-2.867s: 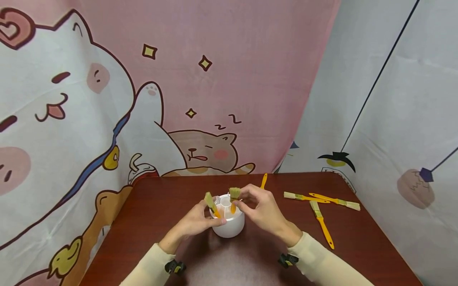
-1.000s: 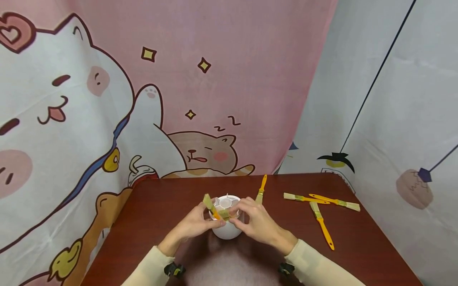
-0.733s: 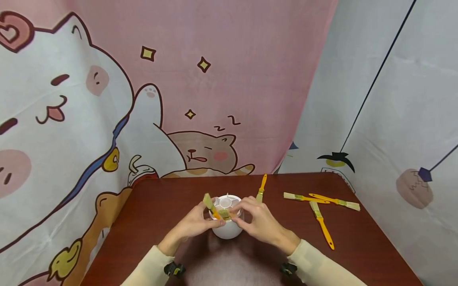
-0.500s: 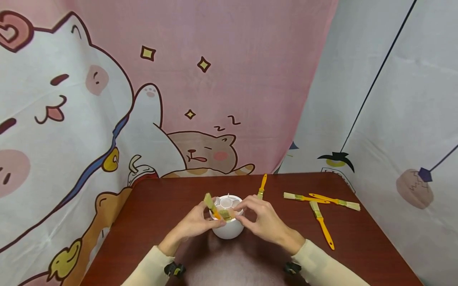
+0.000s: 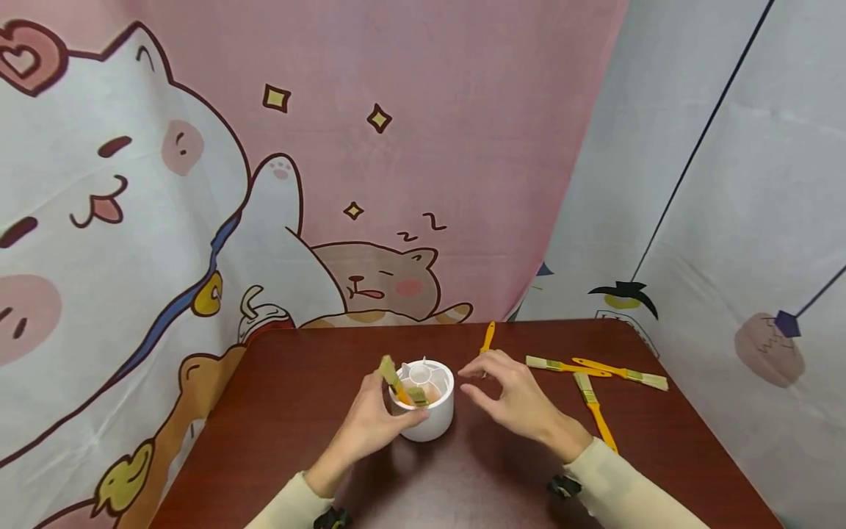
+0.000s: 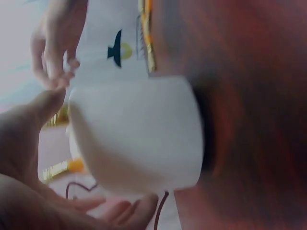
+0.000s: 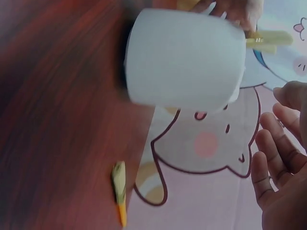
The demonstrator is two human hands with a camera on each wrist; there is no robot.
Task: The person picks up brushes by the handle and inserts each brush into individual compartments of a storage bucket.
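A white round holder with inner dividers (image 5: pixel 438 424) stands on the table. My left hand (image 5: pixel 371 425) holds its left side, thumb at the front rim and fingers round the far side. Two paintbrushes stand bristles up inside: a taller brush (image 5: pixel 388 369) leaning left, and a lower brush (image 5: pixel 418 397) near the front rim. Their handles are mostly hidden in the holder. My right hand (image 5: pixel 518 397) hovers just right of the holder, holding nothing, fingers loosely bent. In the right wrist view, the fingers (image 7: pixel 276 148) are spread apart from the holder's wall.
Behind my right hand lies a paintbrush (image 5: pixel 488 338), partly covered in the head view. Further right are three more yellow-handled ones: a brush (image 5: pixel 568 367), a crossing brush (image 5: pixel 617 369) and a nearer brush (image 5: pixel 597 415). A printed cloth (image 5: pixel 463 147) hangs behind the table (image 5: pixel 297 411).
My right hand lowers a second paintbrush into the holder, lets it go and moves away to the right. My left hand stays at the holder's left side.
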